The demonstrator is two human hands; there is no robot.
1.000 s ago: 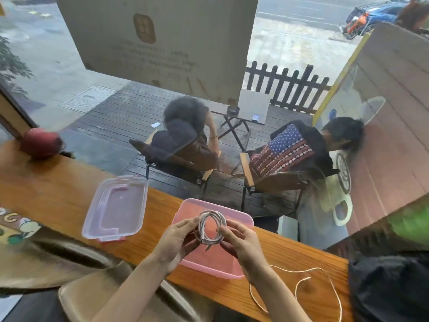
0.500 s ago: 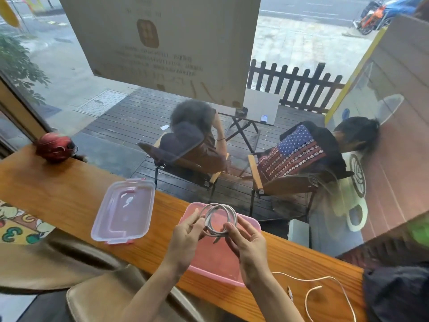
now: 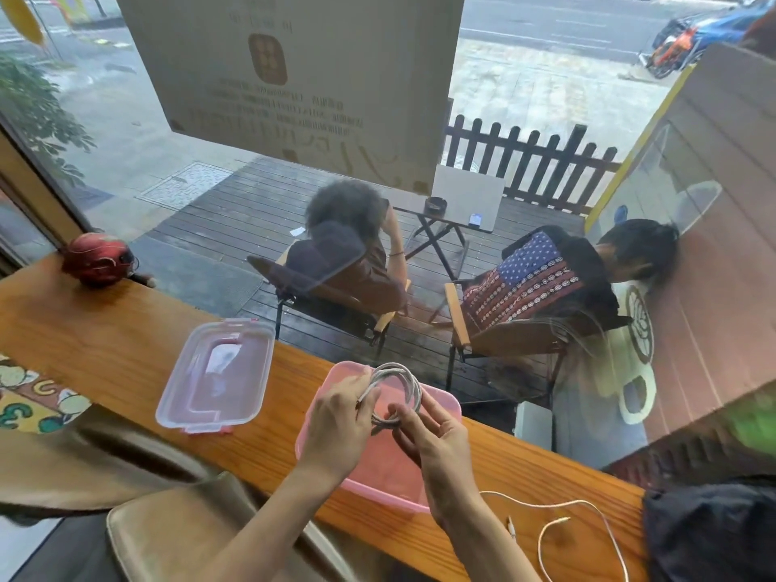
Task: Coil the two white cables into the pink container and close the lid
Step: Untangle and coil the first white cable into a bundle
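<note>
A white cable wound into a small coil (image 3: 404, 382) hangs just above the open pink container (image 3: 441, 403) on the wooden counter. My left hand (image 3: 336, 430) pinches the coil's left side and my right hand (image 3: 436, 445) holds its lower right edge. A second white cable (image 3: 588, 508) lies loose on the counter to the right of the container. The clear pink lid (image 3: 218, 373) rests upside down on the counter to the left, apart from the container.
The wooden counter (image 3: 105, 342) runs along a window. A red helmet (image 3: 98, 258) sits at its far left end. A dark bag (image 3: 714, 531) lies at the right end. A tan chair back (image 3: 176, 535) is below my arms.
My hands and the coil have stayed over the container while the fingers shifted around the loop. The camera view has moved slightly, so everything sits a little further right and lower.
</note>
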